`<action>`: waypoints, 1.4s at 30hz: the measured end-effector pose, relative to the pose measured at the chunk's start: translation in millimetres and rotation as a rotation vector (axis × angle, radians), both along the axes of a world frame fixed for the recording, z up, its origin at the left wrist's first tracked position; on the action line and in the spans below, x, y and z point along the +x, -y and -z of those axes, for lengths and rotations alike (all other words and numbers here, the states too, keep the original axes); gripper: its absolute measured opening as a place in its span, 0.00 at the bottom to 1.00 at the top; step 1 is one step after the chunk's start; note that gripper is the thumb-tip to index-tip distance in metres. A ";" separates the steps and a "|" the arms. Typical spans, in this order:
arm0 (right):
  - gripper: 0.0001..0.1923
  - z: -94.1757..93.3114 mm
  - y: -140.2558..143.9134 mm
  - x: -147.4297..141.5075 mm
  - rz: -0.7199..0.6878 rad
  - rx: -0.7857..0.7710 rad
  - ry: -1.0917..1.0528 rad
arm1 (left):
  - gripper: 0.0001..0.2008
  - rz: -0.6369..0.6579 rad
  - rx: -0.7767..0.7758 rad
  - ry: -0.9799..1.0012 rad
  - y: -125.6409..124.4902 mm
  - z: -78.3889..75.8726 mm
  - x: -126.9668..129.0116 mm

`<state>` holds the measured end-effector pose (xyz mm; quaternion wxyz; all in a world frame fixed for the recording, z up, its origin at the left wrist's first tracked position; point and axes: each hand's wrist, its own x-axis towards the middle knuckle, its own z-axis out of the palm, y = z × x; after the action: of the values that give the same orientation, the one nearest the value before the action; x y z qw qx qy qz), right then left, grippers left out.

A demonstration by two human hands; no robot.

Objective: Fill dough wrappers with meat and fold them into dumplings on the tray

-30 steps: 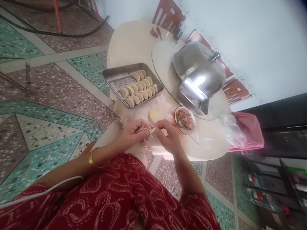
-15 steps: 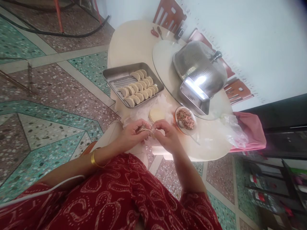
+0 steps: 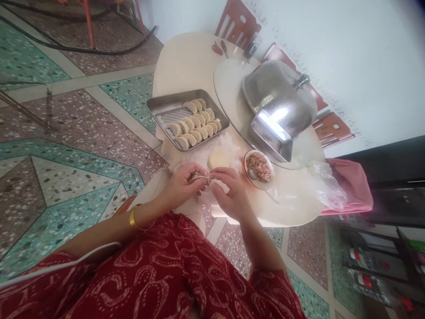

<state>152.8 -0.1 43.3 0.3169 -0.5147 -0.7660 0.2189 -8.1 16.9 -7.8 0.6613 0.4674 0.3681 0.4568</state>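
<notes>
My left hand (image 3: 186, 182) is closed around a pale dumpling (image 3: 200, 177), mostly hidden by the fingers. My right hand (image 3: 229, 190) has its thumb and fingertips at the right end of that dumpling, pinching its edge. Just beyond the hands, a stack of round dough wrappers (image 3: 219, 160) rests on crumpled clear plastic (image 3: 229, 144). To the right is a bowl of minced filling (image 3: 259, 167), with what looks like a spoon handle sticking out. Further back on the left, a metal tray (image 3: 156, 104) carries several folded dumplings (image 3: 193, 122) in rows.
A glass turntable (image 3: 229, 84) bears a metal colander (image 3: 279, 88), upside down, and a rectangular metal tin (image 3: 270, 137). Red scissors (image 3: 217, 48) lie at the table's far edge. A pink cloth (image 3: 352, 184) and plastic bag (image 3: 327, 186) hang over the right side.
My right thumb and fingers have spread slightly apart at the dumpling's end. My left hand keeps its hold. The whole view has shifted slightly.
</notes>
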 end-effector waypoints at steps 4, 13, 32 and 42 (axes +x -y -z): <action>0.12 0.7 2.6 -6.1 -0.003 0.095 0.062 | 0.11 -0.019 0.004 0.005 0.6 1.9 -0.5; 0.14 -4.6 -1.6 8.2 0.043 0.142 -0.002 | 0.15 -0.002 0.015 0.019 -0.8 -0.5 -4.9; 0.07 7.3 -4.9 14.3 0.075 0.175 0.169 | 0.09 0.014 0.074 -0.064 -1.4 -5.4 -1.0; 0.05 3.8 -3.0 14.6 0.105 -0.014 0.029 | 0.09 -0.010 0.010 -0.054 -5.7 -3.9 1.6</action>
<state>167.4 2.9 39.4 0.3131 -0.5595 -0.7409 0.1997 -6.5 22.5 -3.9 0.6465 0.4812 0.3860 0.4489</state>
